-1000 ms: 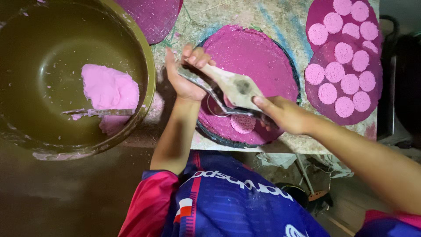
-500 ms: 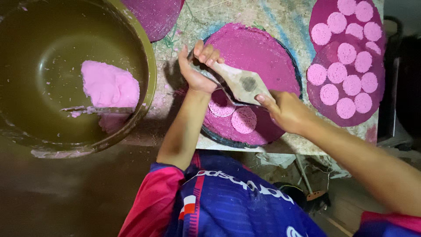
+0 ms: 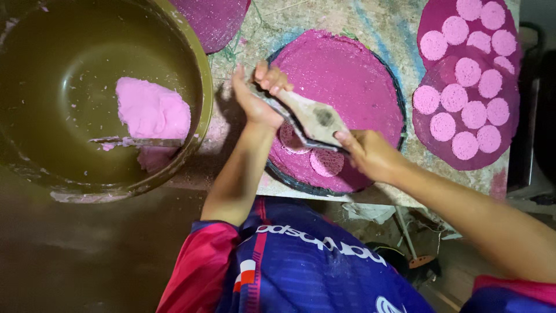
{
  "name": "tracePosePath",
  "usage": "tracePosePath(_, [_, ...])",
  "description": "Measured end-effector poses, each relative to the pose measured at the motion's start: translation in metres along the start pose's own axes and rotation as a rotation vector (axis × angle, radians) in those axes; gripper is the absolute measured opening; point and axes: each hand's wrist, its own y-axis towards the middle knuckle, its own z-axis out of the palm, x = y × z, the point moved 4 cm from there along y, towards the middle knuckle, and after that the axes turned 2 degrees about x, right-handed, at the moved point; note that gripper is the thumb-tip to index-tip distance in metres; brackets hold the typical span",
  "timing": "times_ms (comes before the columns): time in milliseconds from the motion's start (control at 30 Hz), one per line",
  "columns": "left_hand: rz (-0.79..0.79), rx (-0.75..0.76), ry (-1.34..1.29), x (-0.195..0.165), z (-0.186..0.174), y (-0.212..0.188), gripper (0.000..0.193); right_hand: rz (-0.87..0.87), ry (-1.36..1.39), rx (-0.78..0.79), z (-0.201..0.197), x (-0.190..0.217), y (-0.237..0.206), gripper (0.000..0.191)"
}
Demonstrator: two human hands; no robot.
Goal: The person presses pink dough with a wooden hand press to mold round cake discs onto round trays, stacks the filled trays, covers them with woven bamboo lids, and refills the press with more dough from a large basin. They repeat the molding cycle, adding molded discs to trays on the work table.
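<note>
both hands grip my flat scraper tool (image 3: 315,119) over the pink tray (image 3: 347,75).
left hand (image 3: 258,95) holds its tip, right hand (image 3: 368,153) its handle; two discs (image 3: 325,162) lie beneath.

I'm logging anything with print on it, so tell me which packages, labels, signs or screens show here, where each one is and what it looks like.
No packages, signs or screens.
Shirt lettering: white print across the person's blue and red shirt, bottom middle.
Shirt badge: small red and white patch, lower left of the lettering.
</note>
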Motion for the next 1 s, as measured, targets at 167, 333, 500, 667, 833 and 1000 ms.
tracePosePath(167, [0.035, 0.0, -0.013, 0.002, 0.002, 0.021, 0.047, -0.143, -0.193, -0.2, -0.017, 0.011, 0.005, 0.064])
tracePosePath(333, [0.012, 0.038, -0.014, -0.01, 0.003, 0.022, 0.049, -0.06, -0.1, -0.115, -0.005, 0.006, 0.011, 0.063])
tracePosePath(500, [0.079, 0.009, 0.054, -0.006, 0.02, 0.021, 0.047, -0.309, -0.199, -0.287, -0.012, 0.006, 0.015, 0.056])
tracePosePath(667, [-0.032, 0.138, 0.288, -0.044, 0.034, 0.0, 0.064, -0.491, 0.114, -0.321, 0.017, -0.006, 0.019, 0.056])
tracePosePath(833, [0.141, -0.048, 1.295, -0.043, 0.014, -0.073, 0.039, -0.554, 0.353, -0.42, 0.04, -0.041, -0.013, 0.078])
tracePosePath(1000, [0.436, 0.065, 2.295, -0.011, 0.019, -0.15, 0.043, -0.539, 0.728, -0.448, 0.053, -0.074, -0.027, 0.091])
